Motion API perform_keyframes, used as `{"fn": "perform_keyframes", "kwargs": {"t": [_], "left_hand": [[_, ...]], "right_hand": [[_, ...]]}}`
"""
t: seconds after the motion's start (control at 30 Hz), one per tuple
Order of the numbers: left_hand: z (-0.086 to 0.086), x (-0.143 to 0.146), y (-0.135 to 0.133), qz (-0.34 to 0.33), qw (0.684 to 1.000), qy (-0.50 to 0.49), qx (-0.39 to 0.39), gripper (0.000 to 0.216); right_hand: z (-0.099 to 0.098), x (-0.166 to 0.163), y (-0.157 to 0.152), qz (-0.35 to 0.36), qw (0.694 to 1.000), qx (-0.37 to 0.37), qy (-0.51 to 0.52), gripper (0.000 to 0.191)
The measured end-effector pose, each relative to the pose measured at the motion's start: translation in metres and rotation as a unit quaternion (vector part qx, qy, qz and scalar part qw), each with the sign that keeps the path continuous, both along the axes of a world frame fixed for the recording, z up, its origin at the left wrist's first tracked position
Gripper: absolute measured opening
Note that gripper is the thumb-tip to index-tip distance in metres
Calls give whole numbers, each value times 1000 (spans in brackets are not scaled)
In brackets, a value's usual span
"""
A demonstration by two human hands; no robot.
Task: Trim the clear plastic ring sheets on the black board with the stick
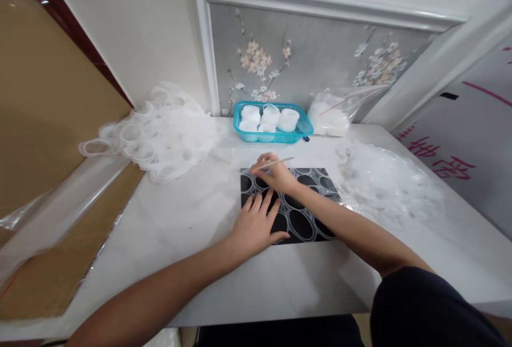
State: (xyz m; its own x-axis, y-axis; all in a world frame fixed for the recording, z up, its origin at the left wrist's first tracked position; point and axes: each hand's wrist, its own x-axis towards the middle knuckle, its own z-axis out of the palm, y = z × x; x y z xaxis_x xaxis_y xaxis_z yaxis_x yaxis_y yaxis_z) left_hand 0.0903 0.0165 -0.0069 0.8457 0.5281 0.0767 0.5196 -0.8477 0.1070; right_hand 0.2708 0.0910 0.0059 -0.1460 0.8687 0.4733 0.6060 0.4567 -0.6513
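A black sheet patterned with white rings lies flat in the middle of the white table. My left hand rests flat on the sheet's near left part, fingers stretched and spread. My right hand is closed in a pinch around a thin pale stick, whose left tip touches the sheet's far left corner. The stick's other end points right, above the sheet.
A turquoise basket holding white rolls stands at the back of the table. A heap of clear plastic rings lies at the back left, a crumpled clear film at the right, a plastic bag by the wall panel.
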Motion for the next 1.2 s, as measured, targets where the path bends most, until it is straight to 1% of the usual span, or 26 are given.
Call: {"fn": "perform_keyframes", "kwargs": {"t": [0.03, 0.07, 0.1, 0.2, 0.33, 0.5, 0.57, 0.67, 0.73, 0.77, 0.8, 0.83, 0.9, 0.93, 1.0, 1.07, 1.13, 1.17, 1.2], "left_hand": [[0, 1, -3, 21, 1000, 10, 5, 91], [0, 1, -6, 41, 999, 21, 5, 97], [1, 2, -7, 59, 998, 31, 0, 100], [2, 2, -10, 82, 995, 49, -19, 101], [4, 3, -9, 77, 995, 53, -22, 99], [6, 3, -11, 75, 995, 59, -28, 99], [5, 3, -11, 74, 995, 62, -34, 99], [4, 4, -11, 75, 994, 62, -42, 99], [3, 4, -11, 75, 994, 59, -51, 100], [3, 4, -11, 77, 994, 59, -55, 101], [2, 5, -11, 78, 994, 59, -58, 101], [2, 4, -11, 80, 993, 59, -61, 101], [2, 3, -10, 78, 992, 61, -74, 101], [2, 2, -9, 75, 992, 63, -82, 100], [3, -1, -5, 68, 991, 65, -94, 100], [7, -5, 2, 67, 993, 57, -81, 98], [15, -9, 9, 65, 996, 32, -59, 84], [22, -10, 12, 60, 997, 13, -54, 70], [31, -11, 13, 55, 997, -15, -57, 53]], "right_hand": [[-9, -9, -7, 61, 998, -31, 3, 10], [-16, -15, -13, 103, 993, -57, 16, 12], [-20, -18, -16, 126, 989, -76, 35, 15], [-23, -15, -17, 150, 979, -112, 75, 23], [-19, -8, -14, 168, 975, -130, 65, 24], [-21, -8, -13, 168, 978, -116, 43, 20], [-24, -8, -15, 163, 982, -91, 25, 18], [-29, -14, -23, 141, 989, -40, -30, 17], [-29, -19, -26, 138, 988, -17, -64, 15], [-26, -20, -25, 129, 989, -17, -63, 13], [-21, -19, -20, 106, 993, -21, -46, 12], [-15, -17, -12, 68, 997, -25, -17, 12], [3, -7, 11, -42, 997, -24, 56, 7], [14, -1, 24, -98, 991, -16, 90, 8], [35, 11, 44, -177, 975, 8, 132, 21], [51, 15, 47, -230, 953, 20, 195, 27], [60, 12, 28, -225, 930, -16, 289, 24], [62, 8, 13, -179, 922, -72, 337, 21], [65, 5, -4, -120, 918, -131, 355, 19]]}}
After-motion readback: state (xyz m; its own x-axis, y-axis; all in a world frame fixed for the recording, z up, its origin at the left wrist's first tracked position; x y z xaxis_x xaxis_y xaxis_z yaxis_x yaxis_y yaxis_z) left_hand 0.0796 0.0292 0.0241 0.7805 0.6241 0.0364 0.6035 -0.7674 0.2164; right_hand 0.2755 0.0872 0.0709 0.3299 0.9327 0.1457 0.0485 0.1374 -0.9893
